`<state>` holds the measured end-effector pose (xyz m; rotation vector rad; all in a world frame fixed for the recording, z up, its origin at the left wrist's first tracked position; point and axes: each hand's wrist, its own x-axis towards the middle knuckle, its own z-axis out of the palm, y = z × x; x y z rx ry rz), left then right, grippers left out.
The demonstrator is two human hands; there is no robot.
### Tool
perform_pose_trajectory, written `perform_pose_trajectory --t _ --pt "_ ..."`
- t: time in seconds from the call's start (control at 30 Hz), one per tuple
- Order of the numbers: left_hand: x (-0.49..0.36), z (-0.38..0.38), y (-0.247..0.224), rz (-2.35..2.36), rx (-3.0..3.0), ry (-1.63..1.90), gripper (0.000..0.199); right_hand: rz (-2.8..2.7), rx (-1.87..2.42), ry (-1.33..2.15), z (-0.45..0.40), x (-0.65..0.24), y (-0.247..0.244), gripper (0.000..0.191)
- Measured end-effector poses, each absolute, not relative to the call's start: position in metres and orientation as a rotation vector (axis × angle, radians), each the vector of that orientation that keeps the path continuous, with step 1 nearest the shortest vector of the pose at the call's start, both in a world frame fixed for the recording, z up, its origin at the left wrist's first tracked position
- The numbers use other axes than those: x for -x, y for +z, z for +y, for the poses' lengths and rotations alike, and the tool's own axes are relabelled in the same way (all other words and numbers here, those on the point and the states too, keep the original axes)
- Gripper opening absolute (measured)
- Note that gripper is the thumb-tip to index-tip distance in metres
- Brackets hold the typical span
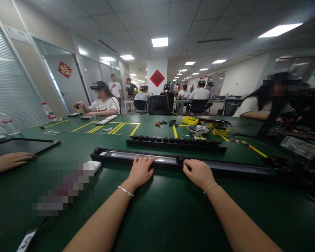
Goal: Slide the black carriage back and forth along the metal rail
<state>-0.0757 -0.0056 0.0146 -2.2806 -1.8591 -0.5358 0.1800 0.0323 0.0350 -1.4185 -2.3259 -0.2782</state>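
A long black track housing (154, 159) with a shiny clear strip along its length lies across the table before me. My left hand (141, 171) rests on its near edge, fingers spread over the strip. At a small black fitting (180, 159) set in the housing, the curled fingers of my right hand (199, 173) are closed against its right side; the fingertips are partly hidden. Just behind lies a second black rail (175, 142), shorter, with a row of small round black parts along its top.
Another person's hand (13, 161) lies at a black-framed panel (39, 141) on the left. A metal bowl (197, 130), a yellow tray (190, 120) and a screwdriver (159, 125) are farther back on the green table (157, 217). A dark frame (291, 129) stands at right.
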Motion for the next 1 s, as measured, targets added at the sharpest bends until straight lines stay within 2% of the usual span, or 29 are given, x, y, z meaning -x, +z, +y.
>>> perform_pose_trajectory --t 1.0 --pt "0.075 -0.006 0.016 -1.878 2.286 -0.534 0.047 -2.275 1.426 -0.343 0.036 -0.191 0.033 0.029"
